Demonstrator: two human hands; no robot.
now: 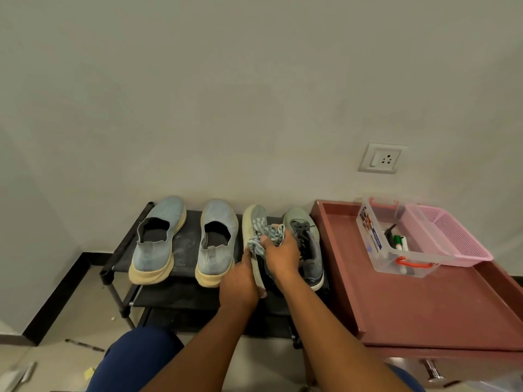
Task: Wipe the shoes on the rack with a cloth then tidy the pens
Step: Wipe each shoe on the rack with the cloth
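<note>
Two pairs of shoes are on the black rack: two blue slip-ons on the left, two grey-green sneakers on the right. My left hand grips the heel of the tilted sneaker, turned on its side. My right hand holds a striped blue-white cloth bunched against that shoe. The other sneaker stands upright just to the right. Pens and markers lie in a clear plastic box.
A maroon tray-top table stands right of the rack, carrying the clear box and a pink mesh basket. A wall socket is above. One pen and paper scraps lie on the floor at left. My knee is below.
</note>
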